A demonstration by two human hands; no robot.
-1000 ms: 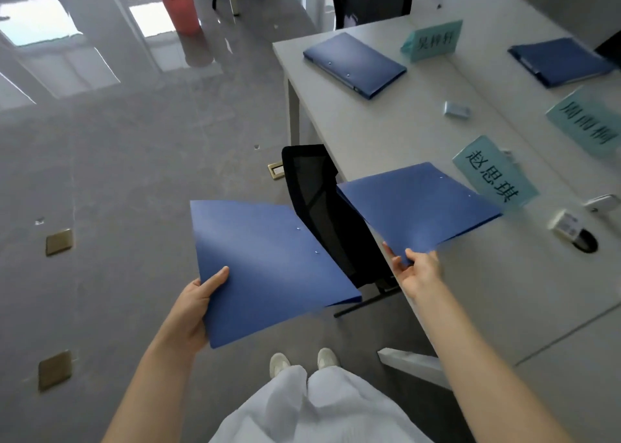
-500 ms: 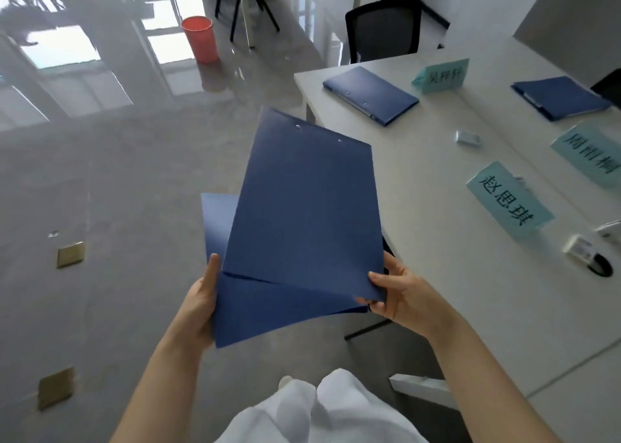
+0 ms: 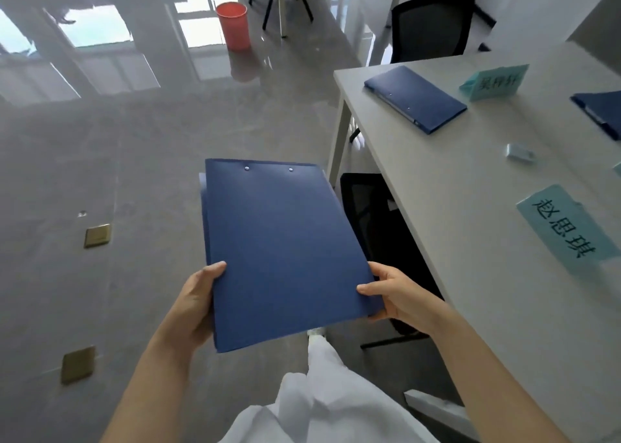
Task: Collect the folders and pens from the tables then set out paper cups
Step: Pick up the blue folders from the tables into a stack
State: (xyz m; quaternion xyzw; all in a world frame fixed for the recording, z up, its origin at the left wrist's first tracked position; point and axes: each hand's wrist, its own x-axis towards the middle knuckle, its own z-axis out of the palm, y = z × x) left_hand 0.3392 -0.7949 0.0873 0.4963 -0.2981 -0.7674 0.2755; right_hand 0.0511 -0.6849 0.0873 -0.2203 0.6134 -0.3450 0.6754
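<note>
Two blue folders (image 3: 282, 241) lie stacked one on the other in front of me, held over the floor. My left hand (image 3: 196, 303) grips the stack's near left edge and my right hand (image 3: 395, 294) grips its near right corner. Another blue folder (image 3: 415, 98) lies flat on the grey table (image 3: 470, 180) near its far corner. A third blue folder (image 3: 601, 113) shows partly at the right edge. No pens or paper cups are visible.
Teal name cards (image 3: 568, 227) (image 3: 492, 81) stand on the table, with a small silver object (image 3: 520, 152) between them. A black chair (image 3: 379, 230) is tucked under the table, another (image 3: 431, 27) at its far end. A red bin (image 3: 232, 25) stands on the glossy floor.
My right hand lifted a folder off the table, swung it left and laid it flat on the folder in my left hand. Both hands now hold the aligned stack.
</note>
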